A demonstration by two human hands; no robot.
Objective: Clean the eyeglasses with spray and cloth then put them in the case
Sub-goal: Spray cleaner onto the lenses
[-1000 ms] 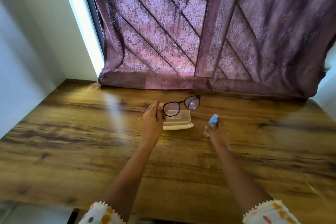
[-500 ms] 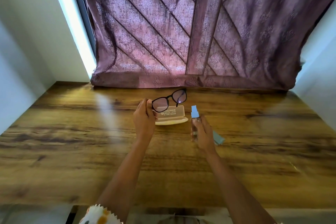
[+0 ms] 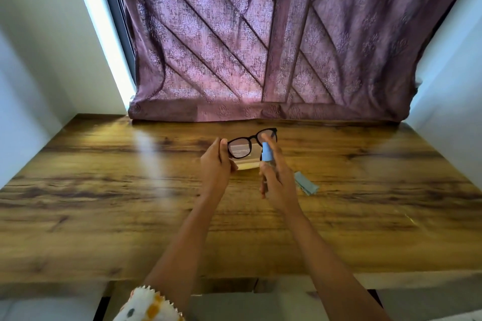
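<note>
Right hand (image 3: 276, 180) gripping the spray (image 3: 266, 154) is now lifted from lower down to just beside the glasses (image 3: 250, 142), which the left hand (image 3: 215, 164) pinches at one end above the case (image 3: 246, 164), cloth (image 3: 306, 185) unused on the desk (image 3: 104, 190), so spraying looks imminent.

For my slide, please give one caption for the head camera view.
Left hand holds black eyeglasses; right hand holds a blue-capped spray bottle close to them.

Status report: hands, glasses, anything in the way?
Left hand holds eyeglasses raised by one end. Right hand grips spray bottle, nozzle beside the lens. Cloth and case lie on table. Nothing blocking.
</note>
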